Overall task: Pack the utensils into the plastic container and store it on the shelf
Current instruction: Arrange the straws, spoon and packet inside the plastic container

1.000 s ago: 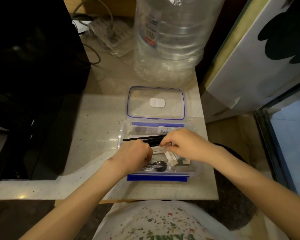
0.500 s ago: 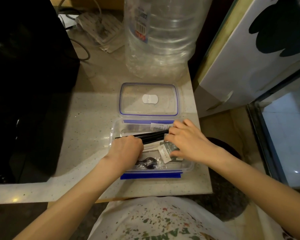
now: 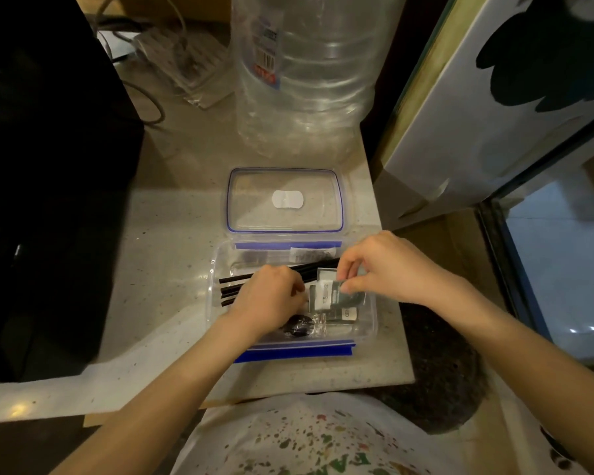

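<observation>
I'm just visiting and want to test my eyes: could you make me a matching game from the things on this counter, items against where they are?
Things:
1. lid
2. big water bottle
3. black sticks
4. small packet

Places:
A. pinched in the right hand
B. flat on the counter behind the container
C. poking past the left hand, inside the container
D. standing at the back

Pairs: 1-B, 2-D, 3-C, 4-A

Both forearms are bare to the frame edge, with no sleeves in view. The left hand (image 3: 271, 299) and right hand (image 3: 388, 265) are ungloved. The shirt (image 3: 323, 440) is white, speckled with multicoloured paint-like flecks; green lettering shows partly at the bottom edge.
</observation>
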A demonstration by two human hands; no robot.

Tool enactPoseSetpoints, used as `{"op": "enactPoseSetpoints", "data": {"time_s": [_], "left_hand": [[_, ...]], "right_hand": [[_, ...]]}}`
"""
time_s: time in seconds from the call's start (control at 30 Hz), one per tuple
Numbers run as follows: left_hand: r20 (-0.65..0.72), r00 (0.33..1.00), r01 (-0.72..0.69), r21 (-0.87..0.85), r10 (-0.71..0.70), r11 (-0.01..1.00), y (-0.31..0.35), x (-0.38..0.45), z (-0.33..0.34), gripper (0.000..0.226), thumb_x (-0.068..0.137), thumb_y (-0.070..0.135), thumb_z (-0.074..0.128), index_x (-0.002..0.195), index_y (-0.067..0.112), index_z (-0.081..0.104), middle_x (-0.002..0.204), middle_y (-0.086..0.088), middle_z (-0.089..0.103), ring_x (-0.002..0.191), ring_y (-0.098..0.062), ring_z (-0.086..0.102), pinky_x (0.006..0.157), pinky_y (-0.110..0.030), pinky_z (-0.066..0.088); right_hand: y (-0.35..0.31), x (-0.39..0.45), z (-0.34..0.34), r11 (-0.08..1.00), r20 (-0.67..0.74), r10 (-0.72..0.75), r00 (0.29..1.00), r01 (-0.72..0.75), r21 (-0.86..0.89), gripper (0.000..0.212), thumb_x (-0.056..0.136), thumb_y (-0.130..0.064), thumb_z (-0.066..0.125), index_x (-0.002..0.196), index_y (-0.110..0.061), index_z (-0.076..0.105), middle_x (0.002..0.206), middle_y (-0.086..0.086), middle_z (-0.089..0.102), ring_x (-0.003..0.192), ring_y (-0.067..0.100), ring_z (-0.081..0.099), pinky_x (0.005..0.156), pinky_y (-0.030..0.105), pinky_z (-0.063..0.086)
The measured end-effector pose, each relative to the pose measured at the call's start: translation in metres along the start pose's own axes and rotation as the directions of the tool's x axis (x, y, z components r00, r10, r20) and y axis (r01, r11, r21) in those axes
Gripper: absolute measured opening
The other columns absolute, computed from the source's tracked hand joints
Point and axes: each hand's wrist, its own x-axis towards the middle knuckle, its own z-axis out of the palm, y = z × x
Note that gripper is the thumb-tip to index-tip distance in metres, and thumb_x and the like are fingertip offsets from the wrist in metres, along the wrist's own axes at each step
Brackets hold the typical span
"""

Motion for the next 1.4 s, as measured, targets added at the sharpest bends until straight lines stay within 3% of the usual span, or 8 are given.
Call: {"op": "enactPoseSetpoints", "data": {"time_s": [0.27, 0.5, 0.67, 0.8, 0.9, 1.03, 1.23, 1.4], "left_hand": [[-0.046, 0.998, 0.044, -0.081, -0.048, 0.996, -0.003, 0.008, 0.010, 0.020, 0.086, 0.011, 0.055, 0.089, 0.009, 0.075, 0.085, -0.011, 0.075, 0.069, -0.019, 0.063, 0.068, -0.029, 0.053], [0.024, 1.000, 0.011, -0.075, -0.009, 0.997, -0.002, 0.003, 0.012, 0.022, 0.088, 0.011, 0.051, 0.088, 0.011, 0.072, 0.086, -0.007, 0.073, 0.074, -0.021, 0.064, 0.073, -0.037, 0.058], [0.049, 0.999, -0.009, -0.147, 0.017, 0.989, -0.001, 0.000, 0.010, 0.021, 0.087, 0.008, 0.051, 0.093, 0.010, 0.071, 0.086, -0.006, 0.072, 0.071, -0.017, 0.064, 0.069, -0.031, 0.057], [0.093, 0.995, 0.056, -0.329, -0.027, 0.943, -0.001, -0.001, 0.003, 0.022, 0.088, 0.007, 0.052, 0.103, 0.009, 0.069, 0.077, -0.001, 0.066, 0.062, -0.005, 0.058, 0.058, -0.013, 0.047], [0.158, 0.985, 0.156, -0.636, -0.071, 0.756, 0.002, -0.004, 0.001, 0.021, 0.092, 0.010, 0.051, 0.102, 0.003, 0.067, 0.064, 0.003, 0.065, 0.046, 0.004, 0.057, 0.047, -0.007, 0.043], [0.178, 0.980, 0.199, -0.881, -0.089, 0.428, 0.008, -0.007, -0.001, 0.014, 0.091, 0.010, 0.056, 0.088, 0.004, 0.069, 0.053, 0.003, 0.064, 0.042, -0.001, 0.056, 0.041, -0.010, 0.043], [0.145, 0.977, 0.213, -0.766, -0.159, 0.607, 0.007, 0.002, 0.004, 0.013, 0.087, 0.007, 0.061, 0.076, 0.010, 0.067, 0.058, -0.004, 0.060, 0.040, 0.001, 0.055, 0.045, -0.008, 0.049], [0.130, 0.982, 0.188, -0.684, -0.135, 0.705, 0.006, 0.011, 0.014, 0.015, 0.086, 0.010, 0.063, 0.072, 0.008, 0.066, 0.057, -0.004, 0.061, 0.044, -0.003, 0.057, 0.055, -0.016, 0.055]], "right_hand": [[-0.011, 0.013, 0.036, 0.861, 0.002, -0.114, 0.993, 0.100, -0.499, 0.022, 0.087, -0.029, 0.058, 0.103, -0.016, 0.066, 0.099, 0.001, 0.066, 0.105, 0.019, 0.047, 0.083, 0.033, 0.033], [-0.015, 0.012, 0.044, 0.846, -0.002, -0.077, 0.997, 0.065, -0.529, 0.019, 0.087, -0.025, 0.058, 0.103, -0.014, 0.059, 0.106, 0.002, 0.065, 0.110, 0.020, 0.043, 0.091, 0.038, 0.030], [-0.018, -0.001, 0.035, 0.939, -0.053, -0.046, 0.998, 0.025, -0.344, 0.015, 0.094, -0.022, 0.049, 0.101, -0.017, 0.062, 0.096, -0.001, 0.065, 0.102, 0.017, 0.048, 0.084, 0.034, 0.034], [-0.007, -0.010, 0.021, 0.984, -0.175, 0.162, 0.971, -0.146, 0.101, 0.018, 0.091, -0.019, 0.057, 0.105, -0.019, 0.068, 0.095, -0.003, 0.069, 0.085, 0.008, 0.060, 0.066, 0.019, 0.043], [0.002, -0.012, 0.019, 0.845, -0.210, 0.380, 0.901, -0.246, 0.475, 0.016, 0.084, -0.011, 0.066, 0.100, -0.013, 0.071, 0.089, -0.004, 0.070, 0.080, 0.005, 0.063, 0.067, 0.012, 0.046], [0.003, -0.011, 0.027, 0.720, -0.108, 0.463, 0.880, -0.302, 0.625, 0.016, 0.079, -0.010, 0.071, 0.096, -0.009, 0.072, 0.091, 0.004, 0.073, 0.086, 0.014, 0.068, 0.082, 0.031, 0.055], [-0.003, -0.010, 0.023, 0.902, -0.195, 0.397, 0.897, -0.341, 0.265, 0.015, 0.082, -0.020, 0.071, 0.095, -0.012, 0.073, 0.094, 0.004, 0.074, 0.081, 0.013, 0.067, 0.070, 0.026, 0.055], [-0.003, 0.002, 0.025, 0.974, -0.427, 0.088, 0.900, -0.167, -0.151, 0.020, 0.094, -0.027, 0.053, 0.104, -0.020, 0.070, 0.102, -0.001, 0.072, 0.093, 0.018, 0.065, 0.074, 0.033, 0.054]]}}
